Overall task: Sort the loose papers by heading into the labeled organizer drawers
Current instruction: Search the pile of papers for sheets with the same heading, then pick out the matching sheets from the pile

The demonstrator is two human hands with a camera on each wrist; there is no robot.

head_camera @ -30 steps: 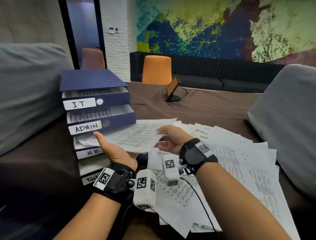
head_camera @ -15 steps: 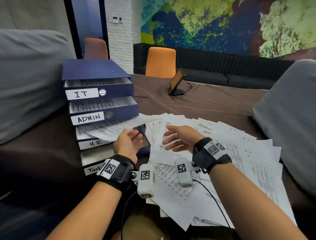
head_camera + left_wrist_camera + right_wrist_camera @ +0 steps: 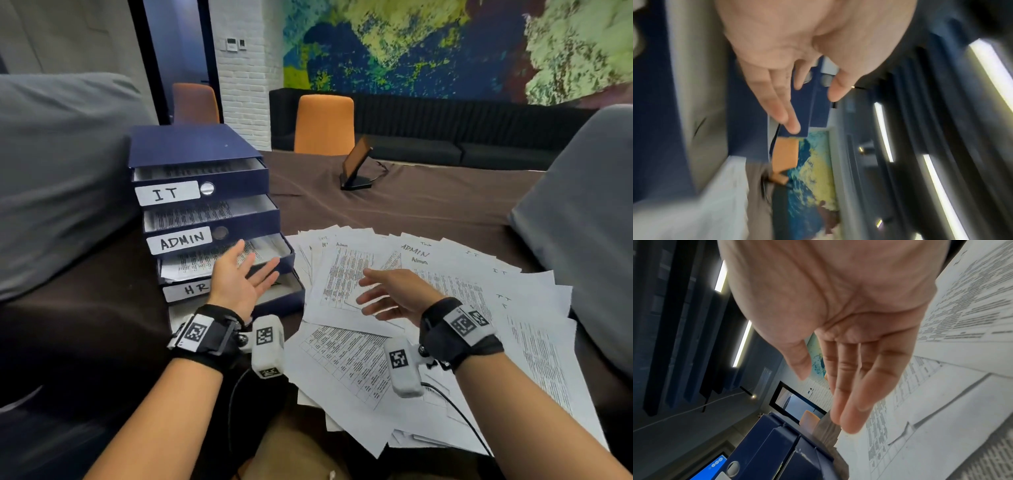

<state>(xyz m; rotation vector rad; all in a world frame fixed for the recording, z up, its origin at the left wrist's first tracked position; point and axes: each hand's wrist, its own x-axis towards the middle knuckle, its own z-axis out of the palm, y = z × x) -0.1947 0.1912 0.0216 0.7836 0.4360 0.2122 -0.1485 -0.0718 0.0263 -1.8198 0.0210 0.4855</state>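
Note:
The blue organizer [image 3: 191, 144] stands at the left with its drawers pulled out, labelled IT [image 3: 166, 193], ADMIN [image 3: 181, 240] and HR [image 3: 191, 289]; my left wrist hides the lowest label. A printed sheet [image 3: 202, 262] lies in the HR drawer. My left hand [image 3: 239, 277] is in front of that drawer, fingers spread, holding nothing; the left wrist view shows the hand [image 3: 787, 40] blurred against the blue drawer fronts. My right hand [image 3: 394, 294] hovers flat and empty over the fanned loose papers [image 3: 462, 308]; the right wrist view shows its fingers [image 3: 855, 378] straight.
Grey cushions flank the brown table at the left [image 3: 58, 178] and right [image 3: 582, 233]. A tablet on a stand [image 3: 356, 168] sits at the back. Orange chairs [image 3: 323, 123] stand beyond the far edge. Sheets overhang the near table edge.
The sheet that both hands held a second ago now lies in the HR drawer. Both hands have let go; the right has drawn back over the pile.

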